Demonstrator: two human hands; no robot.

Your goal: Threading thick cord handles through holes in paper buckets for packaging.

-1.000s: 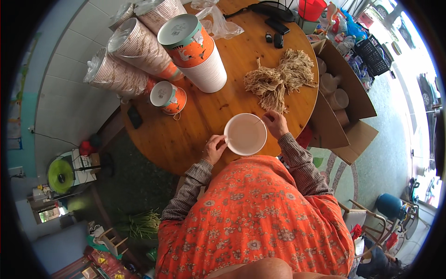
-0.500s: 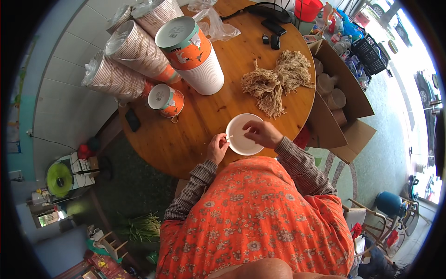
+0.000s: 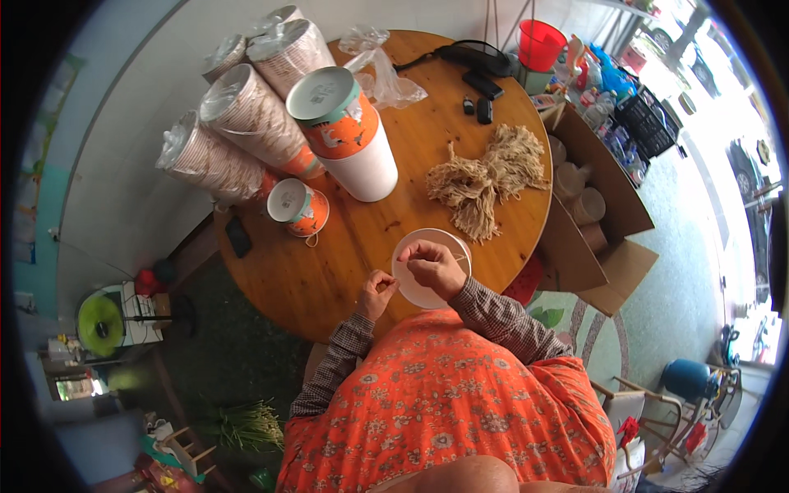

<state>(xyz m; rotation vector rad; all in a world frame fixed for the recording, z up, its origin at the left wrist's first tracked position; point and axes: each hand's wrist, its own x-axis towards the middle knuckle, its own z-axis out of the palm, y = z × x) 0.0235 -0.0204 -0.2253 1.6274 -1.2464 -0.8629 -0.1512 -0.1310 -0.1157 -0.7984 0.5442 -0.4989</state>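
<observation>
A white paper bucket (image 3: pixel 413 291) stands at the table's near edge with its mouth toward me. A thin string (image 3: pixel 463 261) shows at the right side of its rim. Above the bucket's mouth is my right hand (image 3: pixel 436 268), thumb and fingers pinched together. My left hand (image 3: pixel 376 294) is at the bucket's left rim, its fingertips also closed in a pinch. Whatever either pinch holds is too small to make out. Farther back lies a tied bundle of tan strings (image 3: pixel 491 178). A small orange printed bucket (image 3: pixel 310 212) stands upside down to the left, a string loop beside it.
A tall stack of upside-down buckets (image 3: pixel 362 160) and several plastic-wrapped stacks (image 3: pixel 255 115) fill the round wooden table's (image 3: pixel 329 271) back left. A phone (image 3: pixel 237 237) lies at the left edge. An open cardboard box (image 3: pixel 620 197) of buckets stands right of the table.
My right hand has moved left across the bucket's mouth. My left hand has drawn slightly left of the rim. The string at the rim's right now shows. The whole view has shifted a little.
</observation>
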